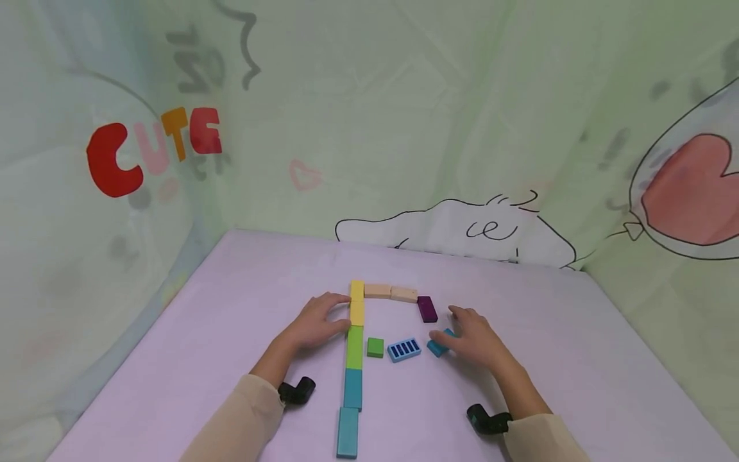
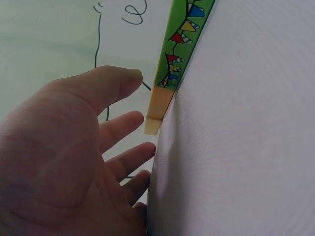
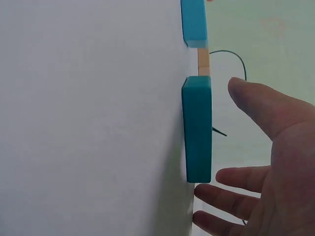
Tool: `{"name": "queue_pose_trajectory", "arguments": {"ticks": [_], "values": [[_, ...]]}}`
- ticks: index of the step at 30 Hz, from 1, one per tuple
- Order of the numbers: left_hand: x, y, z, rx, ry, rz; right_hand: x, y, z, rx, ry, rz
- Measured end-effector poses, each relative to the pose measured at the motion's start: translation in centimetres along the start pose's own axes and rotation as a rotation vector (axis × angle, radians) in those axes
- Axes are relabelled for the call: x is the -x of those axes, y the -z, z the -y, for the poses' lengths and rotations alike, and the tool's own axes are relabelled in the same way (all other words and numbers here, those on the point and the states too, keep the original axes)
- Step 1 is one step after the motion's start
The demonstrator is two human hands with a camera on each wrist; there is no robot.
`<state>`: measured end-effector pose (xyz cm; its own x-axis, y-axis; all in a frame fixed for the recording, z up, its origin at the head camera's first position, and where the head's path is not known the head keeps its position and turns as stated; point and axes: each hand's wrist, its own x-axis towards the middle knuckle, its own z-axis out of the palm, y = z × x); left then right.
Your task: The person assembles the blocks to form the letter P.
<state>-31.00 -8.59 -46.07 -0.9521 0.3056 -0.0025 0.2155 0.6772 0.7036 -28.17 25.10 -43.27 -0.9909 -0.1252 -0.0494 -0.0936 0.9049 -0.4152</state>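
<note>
1. Teal block lying flat and slightly askew on the lavender table, just right of a blue striped block and below a purple block.
2. Right hand resting at the teal block's right side, fingers relaxed and spread, not closed round anything; right wrist view shows the same block edge-on, thumb and fingertips near it with a gap visible, so touching or just apart cannot be told.
3. Left hand lying against the left side of the yellow blocks, fingers straight and loose, holding nothing; left wrist view shows open fingers beside a pale block end and a green block printed with bunting.
4. Long column running toward the viewer: yellow blocks at the top, green blocks below, then teal column blocks nearest the body.
5. Row of two tan blocks heading right from the column's top, the purple block angling downward at its far end.
6. Small green cube sitting alone between the column and the blue striped block.
7. Judgement on doing this well: pinching the teal block by its long sides with thumb and fingers, lifting cleanly rather than sliding, keeping clear of the purple block just above.
8. Also a judgement: bracing the column lightly with the left hand, without pushing, so the yellow blocks stay in line.
</note>
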Motion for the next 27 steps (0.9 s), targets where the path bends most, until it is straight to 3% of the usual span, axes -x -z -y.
{"name": "queue_pose_trajectory", "arguments": {"ticks": [6,13,27], "values": [[0.1,0.0,0.2,0.028,0.009,-0.001,1.6,-0.5,0.1,0.008,0.029,-0.001],[-0.2,-0.2,0.5,0.036,-0.005,0.002,3.0,-1.6,0.1,0.011,-0.033,-0.011],[0.0,-0.4,0.4,-0.001,-0.018,-0.011,3.7,-2.5,-0.5,0.016,0.006,-0.1]]}}
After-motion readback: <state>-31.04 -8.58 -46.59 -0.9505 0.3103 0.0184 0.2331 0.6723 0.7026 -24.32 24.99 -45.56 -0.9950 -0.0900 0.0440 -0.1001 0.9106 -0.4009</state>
